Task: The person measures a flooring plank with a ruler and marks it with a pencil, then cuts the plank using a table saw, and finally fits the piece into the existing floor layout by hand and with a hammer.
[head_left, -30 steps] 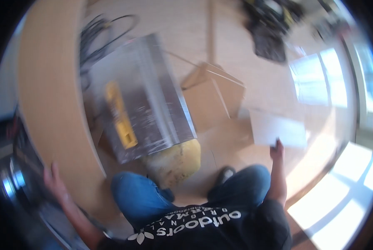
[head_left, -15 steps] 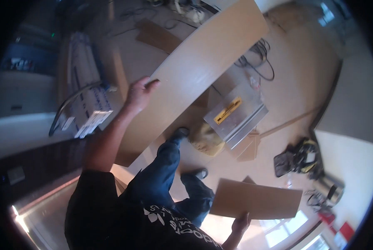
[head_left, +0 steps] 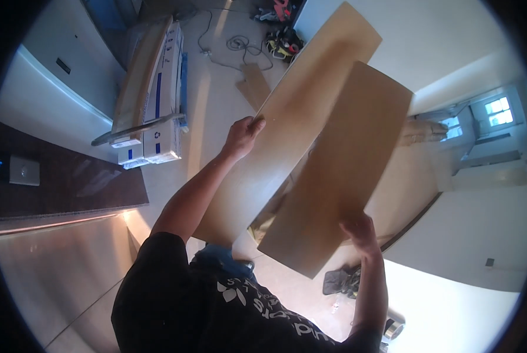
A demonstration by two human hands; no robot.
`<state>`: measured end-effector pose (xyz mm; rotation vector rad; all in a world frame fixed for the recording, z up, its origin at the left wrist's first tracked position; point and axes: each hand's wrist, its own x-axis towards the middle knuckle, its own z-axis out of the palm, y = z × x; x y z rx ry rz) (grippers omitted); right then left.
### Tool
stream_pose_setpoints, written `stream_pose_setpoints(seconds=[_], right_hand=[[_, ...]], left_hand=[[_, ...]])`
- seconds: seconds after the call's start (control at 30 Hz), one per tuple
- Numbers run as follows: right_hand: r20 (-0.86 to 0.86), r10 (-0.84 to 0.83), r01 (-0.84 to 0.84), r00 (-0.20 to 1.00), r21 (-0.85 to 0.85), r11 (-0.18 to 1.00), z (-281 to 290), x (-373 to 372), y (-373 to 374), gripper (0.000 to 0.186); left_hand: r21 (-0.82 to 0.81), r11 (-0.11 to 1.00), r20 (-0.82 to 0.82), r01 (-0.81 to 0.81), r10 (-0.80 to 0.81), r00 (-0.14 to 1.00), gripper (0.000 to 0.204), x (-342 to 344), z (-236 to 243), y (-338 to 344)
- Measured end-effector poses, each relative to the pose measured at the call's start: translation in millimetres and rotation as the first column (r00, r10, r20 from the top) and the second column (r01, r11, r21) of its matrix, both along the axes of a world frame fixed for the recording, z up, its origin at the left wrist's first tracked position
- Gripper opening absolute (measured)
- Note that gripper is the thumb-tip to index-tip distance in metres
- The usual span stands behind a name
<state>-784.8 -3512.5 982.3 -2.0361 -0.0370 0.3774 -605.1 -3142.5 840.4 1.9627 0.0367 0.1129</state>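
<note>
My left hand (head_left: 244,136) grips the left edge of a long tan board (head_left: 310,94), thumb on its face. This board slants from near my legs up to the far right. A shorter, wide brown board (head_left: 340,165) is in my right hand (head_left: 359,232), which is closed on its right edge near the lower end. Held side by side and nearly parallel, the two boards have a narrow gap between them at the lower part. Fingers of both hands are partly hidden behind the boards. My legs (head_left: 222,259) show below the long board.
Long white boxes (head_left: 166,94) lie at the left, with a grey curved bar (head_left: 137,129) across them. A dark counter (head_left: 69,170) is at the left. Cables (head_left: 240,44), board offcuts (head_left: 254,85) and tool bags (head_left: 284,44) lie on the far floor. A dark bag (head_left: 340,281) sits lower right.
The shorter board has come up from the lower right and turned to lie alongside the long board. My view has swung around, and the table saw is now hidden behind the boards.
</note>
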Motion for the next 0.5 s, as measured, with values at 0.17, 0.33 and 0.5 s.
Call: stream_pose_setpoints(seconds=[0.17, 0.33, 0.5], right_hand=[[-0.04, 0.134, -0.131, 0.99, 0.074, 0.989, 8, 121, 96, 0.026], [-0.085, 0.274, -0.284, 0.958, -0.147, 0.947, 14, 219, 192, 0.033], [-0.073, 0.388, -0.384, 0.919, -0.398, 0.833, 21, 284, 268, 0.037]], left_hand=[[-0.321, 0.94, -0.087, -0.119, 0.096, 0.992, 0.053, 60, 12, 44], [-0.531, 0.803, -0.199, -0.271, 0.193, 0.961, 0.053, 112, 7, 111], [-0.612, 0.725, -0.294, -0.315, 0.161, 0.942, 0.051, 152, 28, 145]])
